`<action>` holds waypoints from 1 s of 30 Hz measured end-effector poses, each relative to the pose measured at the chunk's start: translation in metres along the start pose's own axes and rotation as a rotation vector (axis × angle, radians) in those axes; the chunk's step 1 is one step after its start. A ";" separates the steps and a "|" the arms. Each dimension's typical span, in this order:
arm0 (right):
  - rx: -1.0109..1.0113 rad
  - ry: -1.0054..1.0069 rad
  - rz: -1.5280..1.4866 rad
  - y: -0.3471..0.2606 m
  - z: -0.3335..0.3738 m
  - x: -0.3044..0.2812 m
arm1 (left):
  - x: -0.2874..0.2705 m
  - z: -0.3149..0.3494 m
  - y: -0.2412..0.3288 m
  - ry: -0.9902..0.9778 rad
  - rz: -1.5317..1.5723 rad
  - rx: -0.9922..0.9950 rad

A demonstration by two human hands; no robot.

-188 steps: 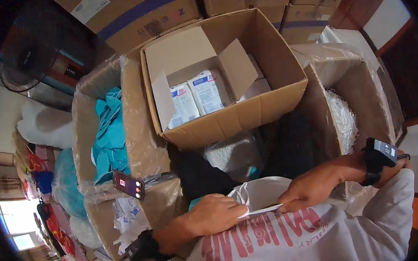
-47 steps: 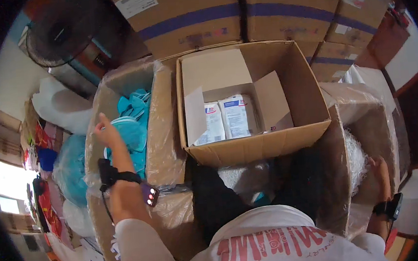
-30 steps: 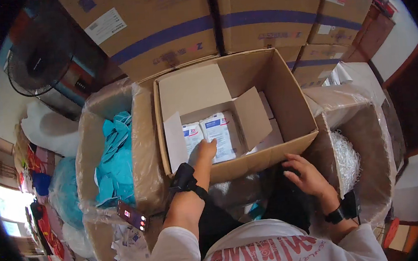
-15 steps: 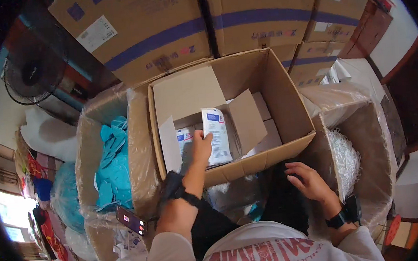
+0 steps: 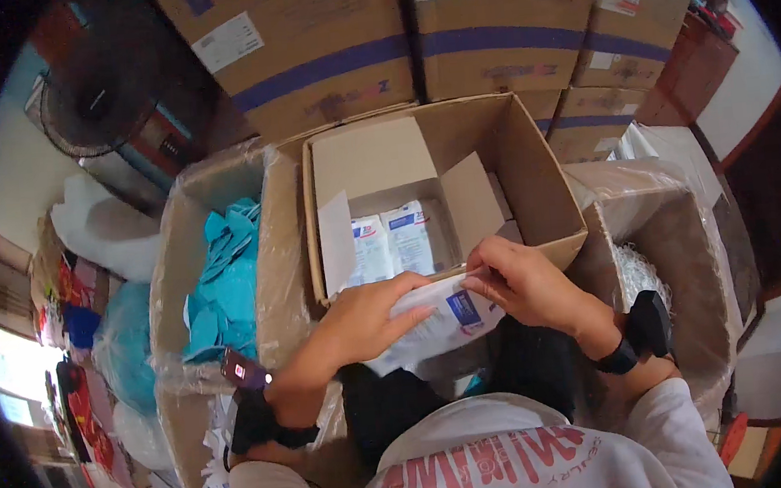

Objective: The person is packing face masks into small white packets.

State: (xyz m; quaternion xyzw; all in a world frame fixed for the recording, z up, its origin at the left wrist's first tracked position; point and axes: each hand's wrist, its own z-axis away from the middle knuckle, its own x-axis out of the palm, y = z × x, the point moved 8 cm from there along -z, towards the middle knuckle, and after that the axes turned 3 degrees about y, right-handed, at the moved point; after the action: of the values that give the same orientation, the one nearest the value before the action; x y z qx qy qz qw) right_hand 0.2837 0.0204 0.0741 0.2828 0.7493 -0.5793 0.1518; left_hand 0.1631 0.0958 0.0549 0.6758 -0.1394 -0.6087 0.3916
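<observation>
In front of the large cardboard box [image 5: 452, 271], a white plastic packet with a blue label [image 5: 439, 334] lies between both my hands. My left hand [image 5: 369, 319] grips its left end, thumb on top. My right hand [image 5: 531, 283] pinches its upper right edge between thumb and fingers. Inside the large box stands a smaller open carton [image 5: 375, 158] with its flaps up. Two similar white packets show in it, a left packet [image 5: 371, 250] and a right packet [image 5: 409, 240], side by side.
To the left, a plastic-lined box [image 5: 160, 290] holds teal folded pieces [image 5: 224, 289]. A right-hand lined box [image 5: 605, 227] contains clear stringy material [image 5: 636, 275]. A phone [image 5: 244, 370] sits near my left forearm. Large taped cartons [image 5: 322, 75] are stacked behind; a fan [image 5: 90, 102] stands far left.
My left hand has let go of a packet, now lying in the inner carton, and come back toward me. My right hand has moved left; both now hold another packet.
</observation>
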 end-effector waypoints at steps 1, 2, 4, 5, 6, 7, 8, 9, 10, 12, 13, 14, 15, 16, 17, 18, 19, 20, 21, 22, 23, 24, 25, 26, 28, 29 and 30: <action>0.010 -0.046 0.003 0.001 0.005 0.010 | 0.002 0.005 0.002 0.015 -0.019 0.033; 0.022 -0.091 0.006 0.002 0.010 0.017 | 0.004 0.010 0.003 0.029 -0.039 0.066; 0.038 -0.223 0.013 0.001 0.023 0.034 | 0.014 0.022 0.003 0.087 -0.118 0.099; 0.041 -0.309 0.022 0.000 0.028 0.042 | 0.019 0.029 0.006 0.091 -0.182 0.134; 0.049 -0.387 0.032 -0.001 0.033 0.049 | 0.025 0.033 0.010 0.089 -0.247 0.176; 0.029 -0.480 0.103 -0.002 0.039 0.057 | 0.029 0.038 0.014 0.087 -0.311 0.219; 0.010 -0.572 0.175 -0.004 0.043 0.066 | 0.033 0.042 0.018 0.057 -0.293 0.241; -0.016 -0.661 0.244 -0.004 0.050 0.073 | 0.039 0.045 0.021 0.028 -0.307 0.254; -0.060 -0.666 0.209 -0.008 0.054 0.077 | 0.044 0.048 0.025 0.000 -0.320 0.267; -0.146 -0.678 0.143 -0.010 0.063 0.089 | 0.052 0.055 0.027 -0.037 -0.302 0.274; -0.167 -0.656 0.142 -0.011 0.065 0.092 | 0.054 0.057 0.026 -0.045 -0.271 0.267; -0.190 -0.634 0.141 -0.014 0.068 0.096 | 0.057 0.059 0.025 -0.053 -0.241 0.259; -0.216 -0.614 0.138 -0.016 0.071 0.099 | 0.060 0.062 0.021 -0.069 -0.188 0.238; -0.250 -0.605 0.190 -0.018 0.074 0.102 | 0.066 0.064 0.015 -0.085 -0.135 0.216; -0.283 -0.595 0.242 -0.019 0.076 0.105 | 0.071 0.066 0.009 -0.100 -0.083 0.195; -0.319 -0.583 0.291 -0.019 0.078 0.107 | 0.077 0.068 0.001 -0.092 0.036 0.135; -0.385 -0.540 0.314 -0.024 0.080 0.107 | 0.086 0.071 -0.008 -0.085 0.159 0.081; -0.450 -0.495 0.337 -0.028 0.083 0.107 | 0.096 0.073 -0.017 -0.079 0.282 0.028; -0.513 -0.448 0.359 -0.033 0.085 0.107 | 0.104 0.072 -0.029 -0.049 0.333 -0.008; -0.589 -0.445 0.365 -0.044 0.087 0.110 | 0.113 0.072 -0.043 -0.012 0.383 -0.052; -0.665 -0.441 0.370 -0.059 0.089 0.115 | 0.119 0.072 -0.054 0.024 0.432 -0.095; -0.738 -0.438 0.382 -0.069 0.091 0.118 | 0.123 0.072 -0.066 0.055 0.515 -0.170; -0.738 -0.432 0.359 -0.072 0.092 0.121 | 0.121 0.072 -0.078 0.109 0.492 -0.195; -0.738 -0.426 0.337 -0.075 0.095 0.124 | 0.118 0.072 -0.093 0.164 0.469 -0.220; -0.711 -0.425 0.291 -0.082 0.102 0.126 | 0.110 0.071 -0.118 0.357 0.485 -0.212; -0.725 -0.407 0.239 -0.093 0.105 0.124 | 0.103 0.076 -0.152 0.518 0.364 -0.204; -0.738 -0.390 0.182 -0.102 0.109 0.123 | 0.091 0.085 -0.182 0.676 0.241 -0.199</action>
State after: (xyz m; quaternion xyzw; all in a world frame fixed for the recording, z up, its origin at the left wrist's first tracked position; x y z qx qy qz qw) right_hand 0.1136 -0.0704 0.0545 0.1596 0.8356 -0.2989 0.4324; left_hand 0.0511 0.1239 -0.1328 0.7761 -0.0208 -0.3113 0.5481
